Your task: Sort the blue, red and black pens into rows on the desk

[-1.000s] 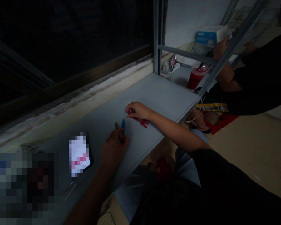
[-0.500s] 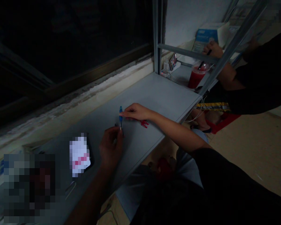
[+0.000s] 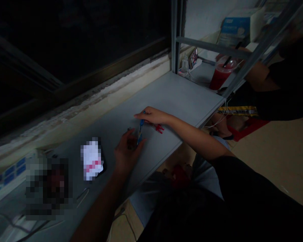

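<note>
Smooth grey desktop (image 3: 181,94), dark window (image 3: 91,43) behind. Left to right: lit white-screened phone (image 3: 92,159); left hand (image 3: 126,151) around the lower end of a slim blue pen-like tool (image 3: 141,123), grip unclear; right hand (image 3: 154,115) pinching its top. Handling looks unfinished: small red pieces (image 3: 160,128) lie loose by that wrist.

dim feed on my end. phone screen (image 3: 93,159) glows brightest, mosaicked out. window (image 3: 91,40) near black, tabletop (image 3: 189,95) dull grey, left hand (image 3: 125,151) darker than right hand (image 3: 154,115). i get soft detail, wide-angle stretch at the edges.
</note>
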Motion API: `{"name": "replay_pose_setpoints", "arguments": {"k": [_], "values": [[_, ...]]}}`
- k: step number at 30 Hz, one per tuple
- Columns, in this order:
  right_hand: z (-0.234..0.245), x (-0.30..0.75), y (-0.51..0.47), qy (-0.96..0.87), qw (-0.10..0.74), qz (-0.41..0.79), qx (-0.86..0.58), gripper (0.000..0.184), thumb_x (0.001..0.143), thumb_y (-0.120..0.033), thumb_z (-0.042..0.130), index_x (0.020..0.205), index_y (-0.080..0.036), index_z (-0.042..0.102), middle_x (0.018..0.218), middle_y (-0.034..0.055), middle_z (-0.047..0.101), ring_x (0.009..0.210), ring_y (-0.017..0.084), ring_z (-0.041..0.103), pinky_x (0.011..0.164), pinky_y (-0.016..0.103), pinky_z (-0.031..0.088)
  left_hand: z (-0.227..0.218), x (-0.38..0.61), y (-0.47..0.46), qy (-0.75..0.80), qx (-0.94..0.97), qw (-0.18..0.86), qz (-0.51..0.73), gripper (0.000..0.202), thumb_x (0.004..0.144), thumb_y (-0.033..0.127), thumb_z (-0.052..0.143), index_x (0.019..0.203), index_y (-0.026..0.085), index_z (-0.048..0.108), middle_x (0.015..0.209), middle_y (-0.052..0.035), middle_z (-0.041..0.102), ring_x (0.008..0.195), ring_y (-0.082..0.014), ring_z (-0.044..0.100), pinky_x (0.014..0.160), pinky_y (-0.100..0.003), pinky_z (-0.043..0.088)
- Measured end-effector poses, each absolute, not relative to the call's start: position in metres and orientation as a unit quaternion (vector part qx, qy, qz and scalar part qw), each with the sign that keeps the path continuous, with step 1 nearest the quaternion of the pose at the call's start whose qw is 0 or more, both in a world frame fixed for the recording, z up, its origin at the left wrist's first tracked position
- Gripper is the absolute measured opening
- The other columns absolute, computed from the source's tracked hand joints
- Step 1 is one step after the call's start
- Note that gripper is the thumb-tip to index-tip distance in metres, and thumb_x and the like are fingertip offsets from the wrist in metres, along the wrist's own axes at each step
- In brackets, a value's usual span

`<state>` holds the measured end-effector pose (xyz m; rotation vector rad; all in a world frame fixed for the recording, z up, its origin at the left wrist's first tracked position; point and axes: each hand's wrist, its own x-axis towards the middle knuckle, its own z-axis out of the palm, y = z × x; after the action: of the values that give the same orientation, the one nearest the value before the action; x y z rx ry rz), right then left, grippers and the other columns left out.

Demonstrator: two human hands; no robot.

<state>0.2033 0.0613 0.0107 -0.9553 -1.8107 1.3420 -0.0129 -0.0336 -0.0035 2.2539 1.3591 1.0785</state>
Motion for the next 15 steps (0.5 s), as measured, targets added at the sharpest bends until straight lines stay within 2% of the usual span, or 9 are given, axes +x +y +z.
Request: {"name": "replay_pose_setpoints", "arguments": {"k": [3,9,12,15], "values": [[0.0126,0.2036,0.0598,-0.685,0.343,0.521,-0.378,0.060,0.107,-0.043,0.055,0.055,-0.019,0.039,0.044,-0.0085,0.032,0.041,0.005,0.028,0.045,0.023,0.024,-0.0042,-0.0142,-0.0308,0.459,0.803,0.103,0.366,0.029,0.098,0.039,0.067,0.114,0.015,0.073,0.084,-0.0023,0.073,0.066,-0.0128,0.064,0.067,-0.024,0.053],[0.0131,0.2061,0.0577,-0.675,0.317,0.568,-0.350,0.060,0.109,-0.040,0.050,0.053,-0.019,0.042,0.043,-0.0079,0.034,0.040,0.004,0.026,0.044,0.022,0.024,-0.0074,-0.0198,-0.0269,0.455,0.816,0.083,0.347,0.034,0.106,0.038,0.051,0.117,0.014,0.072,0.095,-0.0089,0.076,0.080,-0.0187,0.071,0.077,-0.029,0.055],[0.0097,0.2068,0.0605,-0.686,0.311,0.569,-0.331,0.057,0.108,-0.037,0.051,0.055,-0.018,0.042,0.045,-0.0083,0.034,0.042,0.004,0.023,0.044,0.023,0.022,-0.0052,-0.0208,-0.0270,0.480,0.805,0.110,0.330,0.038,0.106,0.040,0.045,0.115,0.015,0.072,0.092,-0.0093,0.076,0.074,-0.0197,0.070,0.072,-0.030,0.055],[0.0066,0.2081,0.0646,-0.716,0.302,0.551,-0.305,0.056,0.105,-0.041,0.055,0.055,-0.018,0.044,0.048,-0.0083,0.033,0.046,0.005,0.026,0.048,0.023,0.025,-0.0018,-0.0204,-0.0270,0.503,0.790,0.168,0.310,0.041,0.107,0.039,0.040,0.106,0.015,0.074,0.071,-0.0038,0.068,0.060,-0.0173,0.064,0.061,-0.027,0.050]]}}
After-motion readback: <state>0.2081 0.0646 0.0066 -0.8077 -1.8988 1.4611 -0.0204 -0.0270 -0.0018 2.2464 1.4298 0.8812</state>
